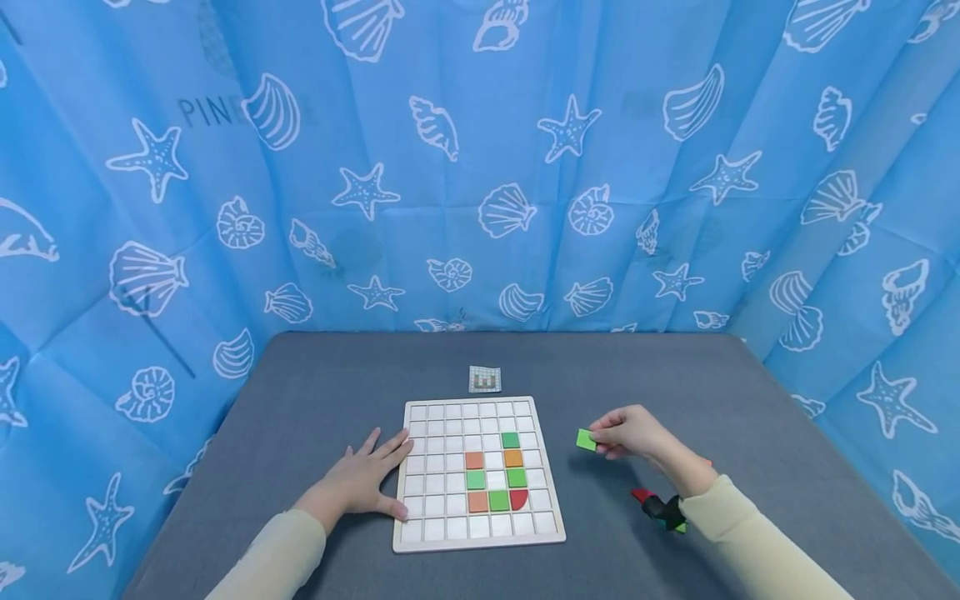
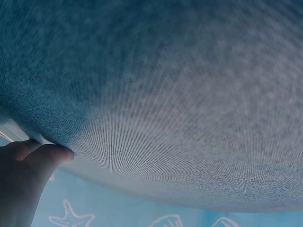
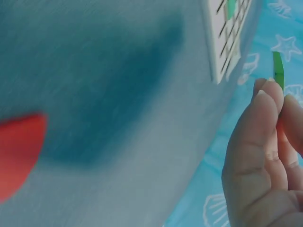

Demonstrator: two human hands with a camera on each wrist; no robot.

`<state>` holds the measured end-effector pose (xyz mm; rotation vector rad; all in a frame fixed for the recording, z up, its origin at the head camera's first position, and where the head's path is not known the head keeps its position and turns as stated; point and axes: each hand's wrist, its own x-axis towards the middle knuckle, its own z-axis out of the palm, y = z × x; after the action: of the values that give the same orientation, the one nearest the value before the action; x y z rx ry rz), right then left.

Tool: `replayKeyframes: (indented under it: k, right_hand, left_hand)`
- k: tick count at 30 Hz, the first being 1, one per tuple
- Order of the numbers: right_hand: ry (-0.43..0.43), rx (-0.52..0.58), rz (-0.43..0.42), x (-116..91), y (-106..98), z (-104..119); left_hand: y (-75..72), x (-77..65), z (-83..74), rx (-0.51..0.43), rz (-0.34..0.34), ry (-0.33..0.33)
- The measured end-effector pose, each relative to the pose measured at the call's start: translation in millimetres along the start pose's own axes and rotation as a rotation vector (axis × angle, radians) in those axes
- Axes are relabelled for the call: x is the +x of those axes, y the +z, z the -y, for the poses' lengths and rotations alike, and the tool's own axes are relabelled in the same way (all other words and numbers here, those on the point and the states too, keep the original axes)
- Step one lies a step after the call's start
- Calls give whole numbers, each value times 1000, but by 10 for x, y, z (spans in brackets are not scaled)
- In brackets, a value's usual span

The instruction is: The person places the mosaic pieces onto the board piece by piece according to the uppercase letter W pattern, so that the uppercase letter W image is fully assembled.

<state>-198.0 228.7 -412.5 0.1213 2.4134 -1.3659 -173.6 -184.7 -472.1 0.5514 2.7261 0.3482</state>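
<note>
My right hand (image 1: 628, 432) pinches a light green square tile (image 1: 586, 440) between thumb and fingers, above the table to the right of the board; the right wrist view shows the same green tile (image 3: 278, 71) edge-on. A white grid board (image 1: 435, 529) lies on the table, with orange, green and red pieces in several cells. Among them is a red rounded piece (image 1: 518, 499), at the lower right of the group. My left hand (image 1: 362, 479) rests at the board's left edge with its fingers spread. In the left wrist view only part of the left hand (image 2: 35, 165) shows.
A small printed card (image 1: 484, 379) lies behind the board. Near my right forearm is a small pile of black, red and green pieces (image 1: 662, 510), partly hidden by the sleeve. A blue curtain (image 1: 465, 250) with white shells surrounds the grey table (image 1: 337, 375).
</note>
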Motion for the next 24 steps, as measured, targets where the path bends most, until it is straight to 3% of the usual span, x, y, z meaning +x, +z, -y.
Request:
replayKeyframes:
  k: [24]
  right_hand:
    - [10, 257, 32, 185, 603, 337]
  left_hand:
    - [12, 1, 9, 11, 1, -12]
